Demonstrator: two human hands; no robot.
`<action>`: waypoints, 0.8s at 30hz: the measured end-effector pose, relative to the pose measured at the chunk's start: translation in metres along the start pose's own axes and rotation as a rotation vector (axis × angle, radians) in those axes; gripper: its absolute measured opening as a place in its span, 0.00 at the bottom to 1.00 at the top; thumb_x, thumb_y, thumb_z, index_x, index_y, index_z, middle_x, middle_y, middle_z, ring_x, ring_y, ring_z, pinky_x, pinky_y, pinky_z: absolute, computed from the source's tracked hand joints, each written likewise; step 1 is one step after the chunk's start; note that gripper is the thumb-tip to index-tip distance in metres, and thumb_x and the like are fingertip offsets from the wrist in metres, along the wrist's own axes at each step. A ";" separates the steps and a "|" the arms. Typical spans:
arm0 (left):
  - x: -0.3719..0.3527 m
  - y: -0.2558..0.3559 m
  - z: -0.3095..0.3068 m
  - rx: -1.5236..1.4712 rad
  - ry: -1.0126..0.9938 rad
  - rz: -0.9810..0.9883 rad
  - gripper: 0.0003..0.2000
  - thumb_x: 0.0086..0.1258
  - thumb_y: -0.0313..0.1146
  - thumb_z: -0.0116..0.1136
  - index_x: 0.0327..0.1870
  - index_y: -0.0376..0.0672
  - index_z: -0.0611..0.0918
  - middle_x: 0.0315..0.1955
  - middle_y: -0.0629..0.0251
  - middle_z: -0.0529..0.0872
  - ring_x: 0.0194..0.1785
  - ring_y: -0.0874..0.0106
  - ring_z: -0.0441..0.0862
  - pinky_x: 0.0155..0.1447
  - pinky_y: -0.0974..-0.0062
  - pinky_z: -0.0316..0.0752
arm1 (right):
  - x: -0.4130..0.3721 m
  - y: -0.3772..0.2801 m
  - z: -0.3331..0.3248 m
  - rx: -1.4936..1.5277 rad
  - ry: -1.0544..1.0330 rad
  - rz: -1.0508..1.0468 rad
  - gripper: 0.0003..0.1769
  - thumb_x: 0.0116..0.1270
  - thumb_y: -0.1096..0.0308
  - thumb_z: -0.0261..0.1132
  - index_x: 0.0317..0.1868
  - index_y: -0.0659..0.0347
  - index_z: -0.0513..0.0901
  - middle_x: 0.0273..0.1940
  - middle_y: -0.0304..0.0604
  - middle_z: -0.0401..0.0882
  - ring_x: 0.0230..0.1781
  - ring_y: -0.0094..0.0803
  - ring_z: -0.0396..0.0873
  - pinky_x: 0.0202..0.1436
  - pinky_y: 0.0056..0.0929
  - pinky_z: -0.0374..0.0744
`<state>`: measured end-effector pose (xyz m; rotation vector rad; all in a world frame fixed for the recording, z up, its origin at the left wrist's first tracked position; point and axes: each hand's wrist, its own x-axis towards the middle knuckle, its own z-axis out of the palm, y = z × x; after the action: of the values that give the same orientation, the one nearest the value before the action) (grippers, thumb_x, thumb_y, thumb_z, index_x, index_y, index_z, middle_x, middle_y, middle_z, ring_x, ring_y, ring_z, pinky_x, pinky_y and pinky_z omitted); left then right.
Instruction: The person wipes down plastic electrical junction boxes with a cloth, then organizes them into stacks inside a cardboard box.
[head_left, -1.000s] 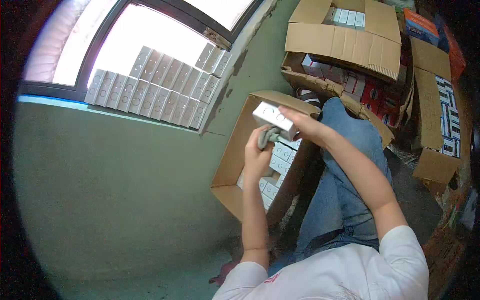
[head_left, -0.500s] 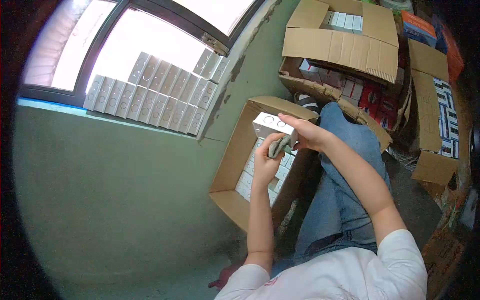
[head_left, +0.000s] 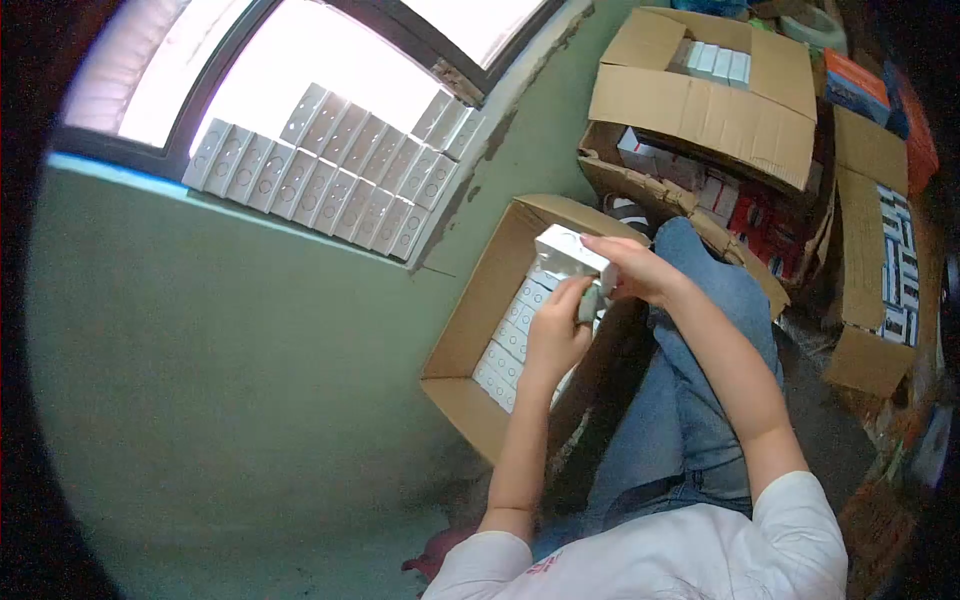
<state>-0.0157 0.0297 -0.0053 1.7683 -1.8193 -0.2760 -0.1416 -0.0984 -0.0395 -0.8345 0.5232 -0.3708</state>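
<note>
My right hand (head_left: pixel 637 270) grips the end of a white electrical box (head_left: pixel 572 250) with round knockout marks, tilted so that its hollow side shows. Pinched in my left hand (head_left: pixel 560 335) is a small grey-green cloth (head_left: pixel 589 302), which sits against the near side of that box. Both hands are above an open cardboard carton (head_left: pixel 455 325), where rows of similar white boxes (head_left: pixel 508 345) lie packed.
On the window sill at the left, more white boxes (head_left: pixel 310 190) stand stacked in rows. Open cartons (head_left: pixel 700 110) with white and red packs are at the upper right, and another carton (head_left: pixel 865 355) holds printed packs. My bent leg (head_left: pixel 690 330) lies beside the near carton.
The white box has tipped, bringing its hollow side into view. My left hand has turned and shifted slightly lower with the cloth. The whole view has shifted a little.
</note>
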 end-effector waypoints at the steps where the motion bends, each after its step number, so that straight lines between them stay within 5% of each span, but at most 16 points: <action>1: 0.000 -0.003 -0.002 -0.025 -0.044 -0.010 0.24 0.52 0.18 0.53 0.55 0.42 0.77 0.50 0.53 0.81 0.54 0.53 0.79 0.55 0.63 0.76 | -0.001 0.001 -0.001 -0.020 0.006 0.022 0.29 0.68 0.42 0.60 0.58 0.57 0.76 0.45 0.39 0.80 0.40 0.28 0.80 0.41 0.33 0.81; 5: -0.005 -0.017 -0.018 -0.099 -0.126 -0.040 0.27 0.51 0.16 0.51 0.57 0.41 0.77 0.50 0.51 0.82 0.54 0.53 0.80 0.58 0.65 0.74 | -0.003 -0.001 0.006 -0.064 0.109 -0.018 0.32 0.66 0.44 0.64 0.60 0.59 0.73 0.46 0.39 0.80 0.40 0.26 0.81 0.40 0.29 0.82; 9: -0.028 -0.040 -0.006 -0.186 -0.022 -0.102 0.25 0.55 0.17 0.52 0.57 0.42 0.79 0.48 0.52 0.83 0.53 0.55 0.81 0.58 0.66 0.74 | 0.005 -0.011 0.000 -0.151 0.198 0.000 0.48 0.55 0.54 0.77 0.68 0.61 0.59 0.46 0.48 0.80 0.29 0.25 0.80 0.30 0.23 0.80; 10: -0.031 -0.047 0.001 -0.217 0.059 -0.089 0.23 0.57 0.17 0.54 0.57 0.42 0.79 0.48 0.53 0.84 0.53 0.57 0.81 0.57 0.67 0.74 | 0.015 -0.008 -0.003 -0.163 0.158 -0.008 0.50 0.52 0.58 0.79 0.69 0.62 0.57 0.45 0.50 0.80 0.24 0.23 0.75 0.25 0.20 0.74; 15: -0.027 -0.067 0.026 -0.414 0.457 -0.283 0.20 0.57 0.19 0.58 0.54 0.41 0.80 0.46 0.54 0.85 0.50 0.61 0.83 0.55 0.68 0.75 | 0.012 -0.023 0.035 -0.408 0.041 -0.074 0.40 0.56 0.61 0.76 0.64 0.67 0.67 0.51 0.48 0.82 0.49 0.27 0.81 0.44 0.21 0.79; 21: -0.013 -0.091 0.027 -0.461 0.747 -0.342 0.18 0.56 0.20 0.57 0.50 0.39 0.81 0.45 0.53 0.84 0.52 0.56 0.81 0.55 0.65 0.75 | 0.018 -0.022 0.039 -0.607 -0.106 0.080 0.35 0.61 0.54 0.72 0.65 0.61 0.72 0.50 0.42 0.82 0.48 0.24 0.80 0.44 0.21 0.77; 24: -0.014 -0.095 0.010 -0.364 0.777 -0.281 0.18 0.55 0.19 0.57 0.49 0.38 0.81 0.44 0.53 0.84 0.50 0.58 0.82 0.54 0.67 0.75 | 0.031 -0.024 0.033 -0.406 -0.024 0.087 0.36 0.64 0.56 0.69 0.68 0.59 0.66 0.53 0.40 0.79 0.49 0.25 0.80 0.47 0.26 0.80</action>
<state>0.0585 0.0315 -0.0674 1.5563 -0.9120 -0.0083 -0.1000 -0.1091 -0.0117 -1.2014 0.6203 -0.1751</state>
